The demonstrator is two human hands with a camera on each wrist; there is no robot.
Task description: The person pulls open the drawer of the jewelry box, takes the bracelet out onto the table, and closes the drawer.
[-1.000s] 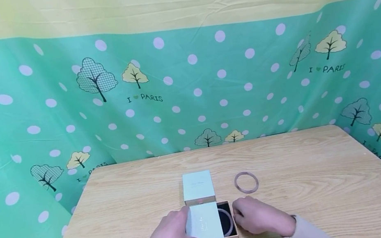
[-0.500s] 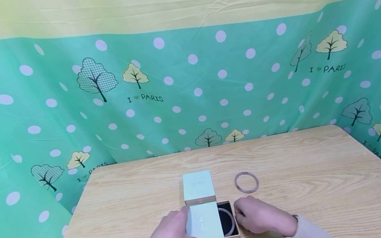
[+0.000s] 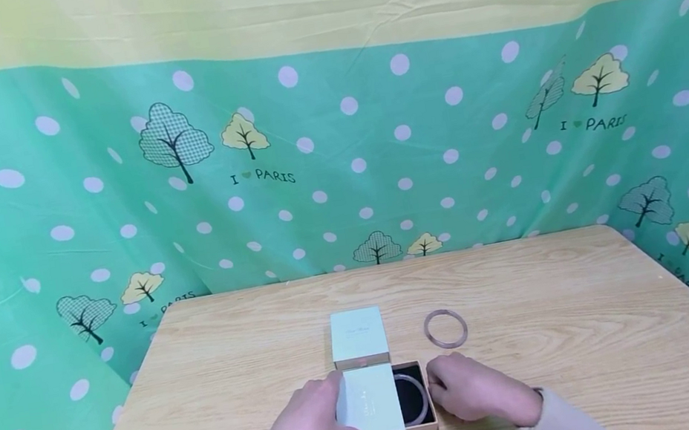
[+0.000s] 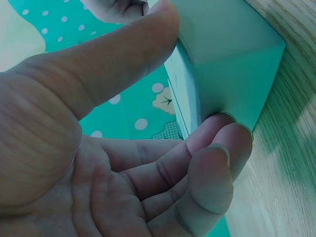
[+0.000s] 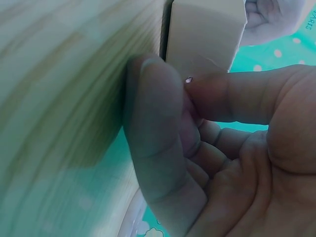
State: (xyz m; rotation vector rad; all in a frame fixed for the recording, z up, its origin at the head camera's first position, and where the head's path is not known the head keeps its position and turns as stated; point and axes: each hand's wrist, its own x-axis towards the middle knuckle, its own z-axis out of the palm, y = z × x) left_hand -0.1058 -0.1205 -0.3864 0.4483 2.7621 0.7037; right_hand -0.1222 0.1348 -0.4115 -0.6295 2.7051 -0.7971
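My left hand [image 3: 300, 429] grips the pale blue sleeve [image 3: 369, 406] of a small jewellery box, thumb on the near side and fingers on the far side. Out of the sleeve's right end juts a drawer [image 3: 423, 429] with a black lining. A pale purple bangle [image 3: 424, 396] lies in it, its left part hidden under the sleeve. At the drawer's right end, my right hand [image 3: 473, 386] pinches a small pull tab [image 5: 189, 79], mostly covered by the thumb and fingers. A second bangle [image 3: 428, 332] lies on the table behind my right hand.
Another pale blue box [image 3: 357, 335], closed, stands just behind the held one. Both are on a wood-grain table [image 3: 577, 313]. A green and yellow curtain [image 3: 332, 134] with trees and dots hangs along the table's back and sides.
My right hand has moved slightly right and the drawer has slid further out of the sleeve, showing more of the bangle and black lining. My left hand and the sleeve have stayed in place.
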